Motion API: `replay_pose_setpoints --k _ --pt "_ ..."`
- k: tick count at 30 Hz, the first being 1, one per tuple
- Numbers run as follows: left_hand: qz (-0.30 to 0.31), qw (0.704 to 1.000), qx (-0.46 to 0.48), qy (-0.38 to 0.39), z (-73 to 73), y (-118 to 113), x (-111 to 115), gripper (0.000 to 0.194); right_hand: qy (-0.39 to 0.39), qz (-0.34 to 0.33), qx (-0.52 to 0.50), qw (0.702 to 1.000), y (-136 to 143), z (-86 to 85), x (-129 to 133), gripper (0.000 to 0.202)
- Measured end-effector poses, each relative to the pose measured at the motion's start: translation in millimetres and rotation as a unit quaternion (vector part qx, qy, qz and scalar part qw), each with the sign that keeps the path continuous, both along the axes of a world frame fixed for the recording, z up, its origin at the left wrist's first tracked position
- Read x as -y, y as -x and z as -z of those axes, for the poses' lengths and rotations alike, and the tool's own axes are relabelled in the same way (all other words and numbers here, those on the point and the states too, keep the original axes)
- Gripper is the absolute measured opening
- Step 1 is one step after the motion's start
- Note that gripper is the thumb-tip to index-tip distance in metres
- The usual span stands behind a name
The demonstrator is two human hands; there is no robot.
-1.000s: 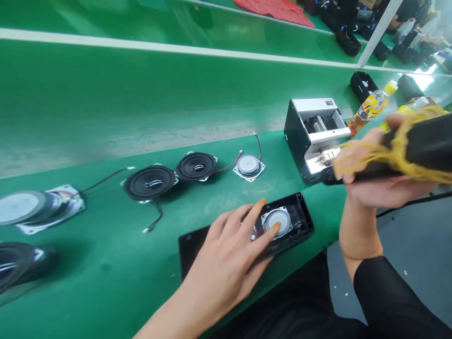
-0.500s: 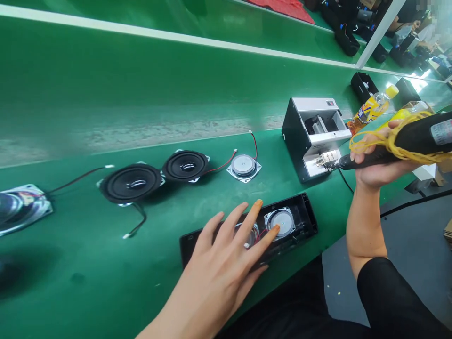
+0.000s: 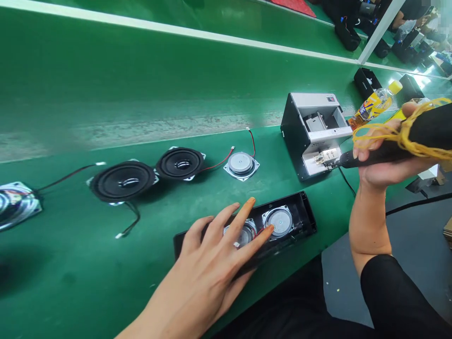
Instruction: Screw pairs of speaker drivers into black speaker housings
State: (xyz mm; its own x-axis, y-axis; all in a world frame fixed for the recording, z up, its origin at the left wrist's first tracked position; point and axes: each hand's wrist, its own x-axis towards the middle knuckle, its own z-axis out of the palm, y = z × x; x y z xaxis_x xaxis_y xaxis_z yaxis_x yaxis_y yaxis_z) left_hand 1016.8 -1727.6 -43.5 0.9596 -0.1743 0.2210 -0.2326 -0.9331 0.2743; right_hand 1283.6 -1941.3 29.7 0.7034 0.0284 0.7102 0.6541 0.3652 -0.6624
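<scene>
My left hand point(image 3: 215, 263) lies with spread fingers over a long black speaker housing point(image 3: 302, 212). Two round silver speakers sit inside it; one speaker point(image 3: 280, 221) shows at the right, while my fingers partly cover the other speaker point(image 3: 245, 234). Its index fingertip reaches the edge of the right one. My right hand point(image 3: 388, 160) is wrapped round a black electric screwdriver point(image 3: 374, 157) with yellow cord looped about it. The screwdriver's tip is at the front outlet of a silver and black screw feeder point(image 3: 318, 136); whether a screw is on the tip cannot be seen.
Behind the housing lie two black-coned speakers point(image 3: 123, 181) and a small silver speaker point(image 3: 241, 164) with wires. Another speaker point(image 3: 19, 205) is at the left edge. A drink bottle point(image 3: 374, 106) and a black box point(image 3: 367, 82) stand beyond the feeder. People work at the far right.
The view has shifted slightly, so the speakers and housing appear a little further left. My left hand stays on the housing, and the screwdriver tip stays at the feeder.
</scene>
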Motion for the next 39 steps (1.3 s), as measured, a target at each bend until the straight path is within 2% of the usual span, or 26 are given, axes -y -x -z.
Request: replay_pose_setpoints --k 4,9,12,15,17,21,27,30,35,39 --pt "-0.001 1.000 -0.001 0.000 -3.8 0.1 0.6 0.064 0.001 -0.010 0.003 1.000 -3.4 0.4 0.0 0.048" --pt "0.000 1.000 0.002 -0.003 2.6 0.5 -0.3 0.060 0.007 0.018 0.001 1.000 -8.3 0.4 4.4 0.054" --pt "-0.004 1.000 0.014 0.004 6.8 0.4 -0.4 0.060 -0.019 0.035 -0.021 0.999 -7.1 0.4 2.5 0.047" --pt "-0.006 1.000 0.016 0.010 6.8 -0.1 -0.5 0.059 -0.013 0.035 -0.025 0.999 -4.1 -0.9 -0.1 0.041" --pt "0.000 1.000 0.007 0.001 4.5 -0.5 -1.1 0.058 -0.002 0.016 -0.012 1.000 -1.5 -4.3 -1.6 0.044" --pt "0.010 1.000 -0.001 -0.022 -0.2 -1.1 -1.8 0.053 -0.001 0.030 -0.016 0.999 1.5 -12.7 -8.3 0.062" --pt "0.002 1.000 0.016 -0.006 5.3 -1.4 -0.3 0.052 0.040 0.042 -0.054 0.997 -3.9 -10.2 -19.7 0.059" --pt "0.003 1.000 0.031 -0.002 8.6 -1.5 0.5 0.051 -0.001 0.042 -0.042 0.998 -4.4 -6.6 -18.5 0.064" --pt "0.007 1.000 0.022 -0.008 5.8 -3.1 2.9 0.055 -0.030 0.011 -0.074 0.997 2.1 -6.2 -10.2 0.055" --pt "-0.001 1.000 0.006 -0.007 0.4 -6.3 6.4 0.068 -0.079 -0.009 -0.060 0.995 8.4 -15.0 8.7 0.070"
